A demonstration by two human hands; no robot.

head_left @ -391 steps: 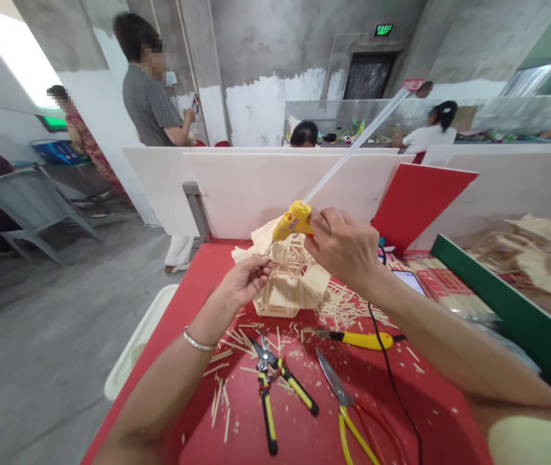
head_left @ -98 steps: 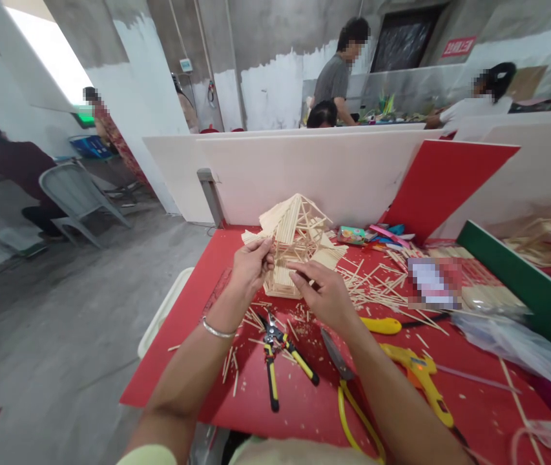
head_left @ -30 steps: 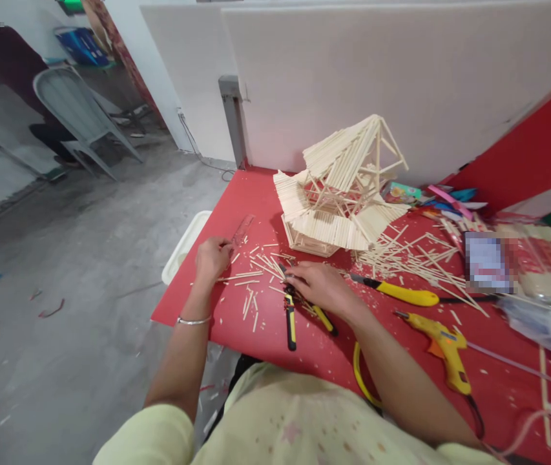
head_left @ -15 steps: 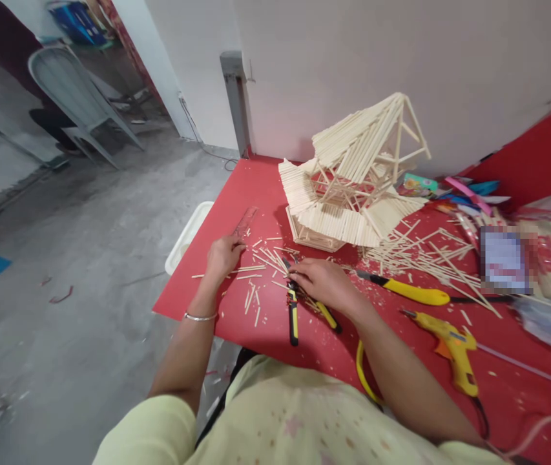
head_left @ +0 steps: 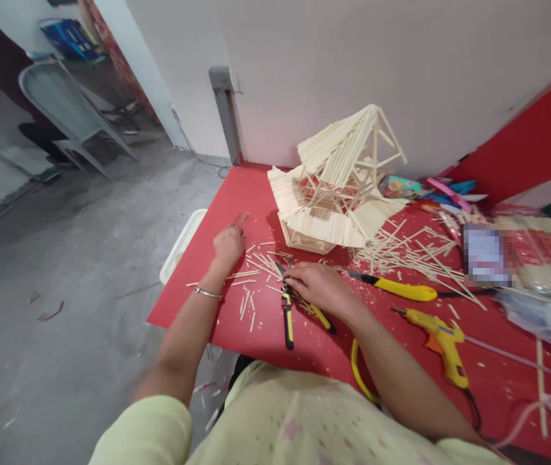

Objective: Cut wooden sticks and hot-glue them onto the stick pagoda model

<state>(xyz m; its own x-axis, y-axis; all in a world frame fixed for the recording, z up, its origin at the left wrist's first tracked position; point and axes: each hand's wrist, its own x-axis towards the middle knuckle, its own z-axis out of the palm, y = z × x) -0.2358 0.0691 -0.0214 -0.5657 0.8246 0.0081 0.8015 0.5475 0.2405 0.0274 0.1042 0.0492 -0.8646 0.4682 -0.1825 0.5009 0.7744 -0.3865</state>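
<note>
My left hand (head_left: 229,245) has its fingers closed on the near end of a clear ruler (head_left: 243,219) at the left of the red table. My right hand (head_left: 321,287) rests on the pliers (head_left: 288,316), which have black and yellow handles; its fingers bend over the pivot, and whether they grip it is unclear. Short sticks (head_left: 250,303) and cut bits lie between and below my hands. Behind them stands a model house of pale sticks (head_left: 338,174), with a layered roof.
Loose sticks (head_left: 411,252) lie right of the model. A yellow-handled cutting tool (head_left: 405,289) and a yellow glue gun (head_left: 442,336) are beside my right arm. Plastic packs (head_left: 541,252) sit at the far right. A person sits near a chair (head_left: 57,97) at the back left.
My left hand has moved forward, away from my body, covering more of the ruler. My right hand stays at the pliers. The view has shifted slightly.
</note>
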